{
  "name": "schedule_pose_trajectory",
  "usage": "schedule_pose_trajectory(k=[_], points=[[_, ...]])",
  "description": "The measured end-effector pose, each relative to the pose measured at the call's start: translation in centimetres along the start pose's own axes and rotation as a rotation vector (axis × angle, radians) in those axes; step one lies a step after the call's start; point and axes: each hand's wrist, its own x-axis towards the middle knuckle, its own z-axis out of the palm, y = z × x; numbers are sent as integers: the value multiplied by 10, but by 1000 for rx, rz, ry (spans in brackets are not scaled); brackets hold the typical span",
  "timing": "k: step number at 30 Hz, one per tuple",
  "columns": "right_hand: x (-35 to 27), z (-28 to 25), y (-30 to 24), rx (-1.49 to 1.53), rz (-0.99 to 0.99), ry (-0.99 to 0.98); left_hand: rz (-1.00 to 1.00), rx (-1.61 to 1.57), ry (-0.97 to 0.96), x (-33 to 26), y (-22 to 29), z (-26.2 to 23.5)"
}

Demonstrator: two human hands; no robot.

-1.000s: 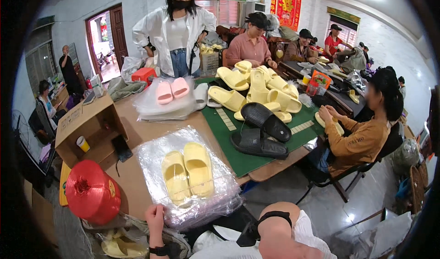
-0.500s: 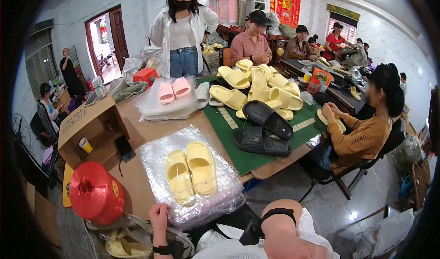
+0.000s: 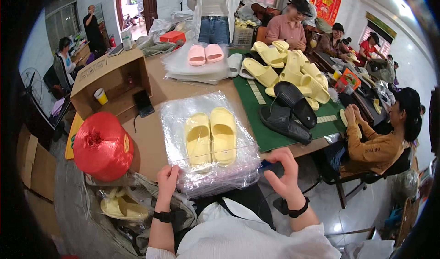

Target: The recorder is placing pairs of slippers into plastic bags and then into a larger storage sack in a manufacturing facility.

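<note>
A pair of yellow slide slippers [image 3: 211,137] lies side by side on a stack of clear plastic bags [image 3: 220,183] at the table's near edge. Film from the top bag [image 3: 176,119] appears to cross their near ends; how far they sit inside it I cannot tell. At the stack's near left corner, my left hand [image 3: 168,180] pinches the edge of the bag. My right hand [image 3: 285,173] is just off the stack's right side, fingers curved and apart, holding nothing.
A red twine roll [image 3: 103,146] and a cardboard box [image 3: 110,82] stand left. Pink slippers [image 3: 205,55] lie on more bags beyond. Black slippers [image 3: 293,112] and piled yellow slippers [image 3: 293,71] cover the green mat [image 3: 279,142]. A co-worker [image 3: 378,144] sits right.
My right hand has come up from near my body to the right side of the bag stack. My left hand stays at the bag's corner. The whole view has shifted.
</note>
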Motion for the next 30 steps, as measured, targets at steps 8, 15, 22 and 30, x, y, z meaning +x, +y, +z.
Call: schedule_pose_trajectory(k=[8,15,22,30], points=[[-16,39,90,-128,284,-98,-125,-178,38,-11,28,4],[9,68,95,2,394,77,123,-187,197,1,73,13],[6,87,127,-370,353,26,-107,183,137,20,50,23],[12,91,92,-553,-36,197,590,629,120,0,102,33]])
